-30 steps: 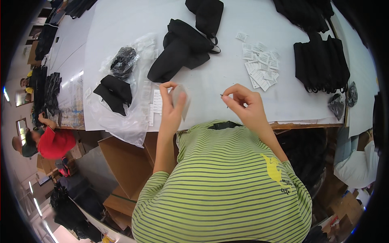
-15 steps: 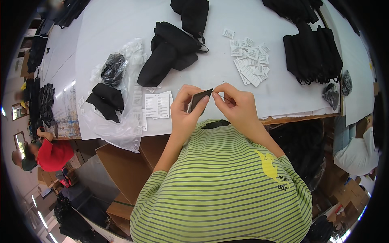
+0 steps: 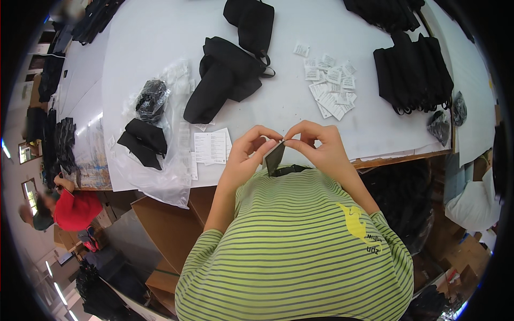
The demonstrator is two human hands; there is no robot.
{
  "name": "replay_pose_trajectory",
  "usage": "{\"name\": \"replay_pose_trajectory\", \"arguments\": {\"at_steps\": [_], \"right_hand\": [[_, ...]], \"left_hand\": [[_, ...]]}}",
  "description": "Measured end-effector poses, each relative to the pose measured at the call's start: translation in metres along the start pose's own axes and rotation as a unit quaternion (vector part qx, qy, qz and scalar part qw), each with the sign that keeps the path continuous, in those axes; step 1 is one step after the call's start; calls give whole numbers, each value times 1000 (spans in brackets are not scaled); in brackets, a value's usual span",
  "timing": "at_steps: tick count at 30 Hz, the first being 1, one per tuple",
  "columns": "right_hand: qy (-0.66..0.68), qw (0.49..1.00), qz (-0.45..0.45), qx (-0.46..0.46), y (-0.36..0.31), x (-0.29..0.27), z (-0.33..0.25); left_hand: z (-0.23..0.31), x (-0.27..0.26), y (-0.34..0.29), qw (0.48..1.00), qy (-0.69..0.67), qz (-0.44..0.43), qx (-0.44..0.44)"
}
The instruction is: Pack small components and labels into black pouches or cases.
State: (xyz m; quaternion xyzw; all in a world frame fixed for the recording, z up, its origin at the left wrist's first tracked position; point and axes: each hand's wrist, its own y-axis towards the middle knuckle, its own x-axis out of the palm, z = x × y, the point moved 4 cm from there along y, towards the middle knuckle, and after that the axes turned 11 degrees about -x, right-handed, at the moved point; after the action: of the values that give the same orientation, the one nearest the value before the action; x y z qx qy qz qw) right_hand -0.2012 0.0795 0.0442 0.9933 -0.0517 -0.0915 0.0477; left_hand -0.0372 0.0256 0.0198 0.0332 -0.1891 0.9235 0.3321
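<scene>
Broadly, a white surface (image 3: 316,21) spreads before me. A clear plastic bag (image 3: 174,179) droops over its near edge, toward the left; black fabric pieces (image 3: 412,72) lie in a row by the right edge, with a pile of white labels (image 3: 334,85) further in. Both my hands meet at the near edge: my left hand (image 3: 247,158) clamps the top corner of a small dark card (image 3: 274,158); my right hand (image 3: 321,147) has thumb and forefinger together there, their exact hold too small to tell.
</scene>
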Motion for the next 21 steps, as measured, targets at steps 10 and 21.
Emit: {"name": "replay_pose_trajectory", "arguments": {"at_steps": [10,21], "right_hand": [[216,968,-26,128,4,-13,44],[222,960,89,148,-12,-42,71]], "left_hand": [[15,11,51,982,167,5,85],[-16,-31,197,711,617,287,178]]}}
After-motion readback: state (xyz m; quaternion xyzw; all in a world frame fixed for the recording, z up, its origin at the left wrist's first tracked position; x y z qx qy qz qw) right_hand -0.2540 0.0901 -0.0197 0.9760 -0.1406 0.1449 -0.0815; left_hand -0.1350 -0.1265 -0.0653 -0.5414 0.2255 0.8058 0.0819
